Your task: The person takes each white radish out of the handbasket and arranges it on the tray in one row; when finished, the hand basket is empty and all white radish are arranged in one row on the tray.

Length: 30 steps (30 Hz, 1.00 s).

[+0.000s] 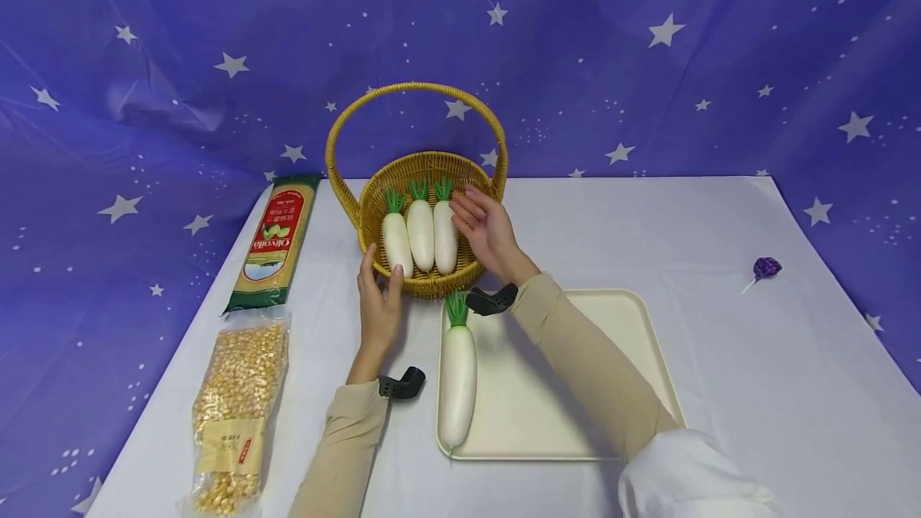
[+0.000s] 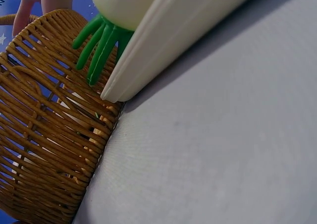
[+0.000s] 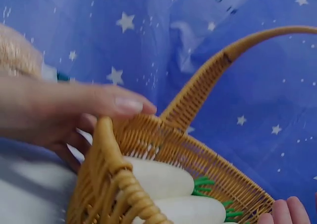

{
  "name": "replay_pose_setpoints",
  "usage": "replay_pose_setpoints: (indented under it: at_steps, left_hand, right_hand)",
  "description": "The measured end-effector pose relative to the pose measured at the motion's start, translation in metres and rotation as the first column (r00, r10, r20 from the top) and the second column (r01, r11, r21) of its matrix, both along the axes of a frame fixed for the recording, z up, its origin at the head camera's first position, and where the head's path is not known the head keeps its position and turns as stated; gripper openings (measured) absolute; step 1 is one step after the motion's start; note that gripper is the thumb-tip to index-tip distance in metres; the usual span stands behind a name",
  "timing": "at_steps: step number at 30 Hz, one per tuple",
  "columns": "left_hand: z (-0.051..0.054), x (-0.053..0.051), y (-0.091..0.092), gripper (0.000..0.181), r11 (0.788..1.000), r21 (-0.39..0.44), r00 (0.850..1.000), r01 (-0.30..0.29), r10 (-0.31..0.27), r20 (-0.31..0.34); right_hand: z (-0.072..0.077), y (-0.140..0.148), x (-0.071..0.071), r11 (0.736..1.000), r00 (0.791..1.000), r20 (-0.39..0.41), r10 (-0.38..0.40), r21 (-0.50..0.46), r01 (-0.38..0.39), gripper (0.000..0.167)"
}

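Observation:
A wicker basket [image 1: 432, 286] holds three white radishes [image 1: 420, 236] with green tops, side by side. At its front left, my left hand [image 1: 379, 314] grips the rim; in the right wrist view that hand [image 3: 74, 105] has its thumb over the rim and its fingers against the outer wall. My right hand [image 1: 496, 238] is at the basket's right side, fingers extended over the rim beside the rightmost radish. In front of the basket, another radish [image 1: 459, 386] lies along the left edge of a cream tray [image 1: 561, 374], its green top towards the basket.
On the left lie a green-ended noodle packet [image 1: 277, 242] and a bag of corn kernels [image 1: 237, 406]. A purple lollipop [image 1: 766, 268] lies far right. The basket's tall handle [image 1: 417, 87] arches above it, before a blue starry backdrop [image 1: 576, 62].

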<state>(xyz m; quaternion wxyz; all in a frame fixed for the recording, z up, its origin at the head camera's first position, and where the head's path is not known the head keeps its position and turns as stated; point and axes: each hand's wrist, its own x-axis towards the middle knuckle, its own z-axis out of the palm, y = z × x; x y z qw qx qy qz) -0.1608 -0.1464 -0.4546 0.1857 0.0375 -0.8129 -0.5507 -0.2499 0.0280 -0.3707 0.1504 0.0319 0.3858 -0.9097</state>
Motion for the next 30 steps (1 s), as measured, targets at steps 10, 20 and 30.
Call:
replay_pose_setpoints:
  at_steps: [10, 20, 30]
  left_hand:
    - [0.000, -0.002, -0.001, 0.059, 1.000, 0.003, 1.000, 0.011, -0.011, -0.011]
    - [0.002, -0.001, -0.001, 0.057, 1.000, 0.002, 1.000, 0.015, -0.015, -0.002]
    - [0.000, 0.000, 0.000, 0.058, 1.000, 0.004, 1.000, 0.004, -0.004, -0.002]
  right_hand:
    - [-0.004, -0.017, -0.014, 0.931, 0.992, -0.099, -0.080, 0.349, 0.110, 0.048]
    - [-0.003, -0.024, -0.019, 0.655, 0.992, 0.001, 0.126, 0.751, -0.084, 0.080]
    - [-0.008, -0.028, -0.020, 0.477, 0.954, 0.154, 0.258, 0.838, -0.265, 0.088]
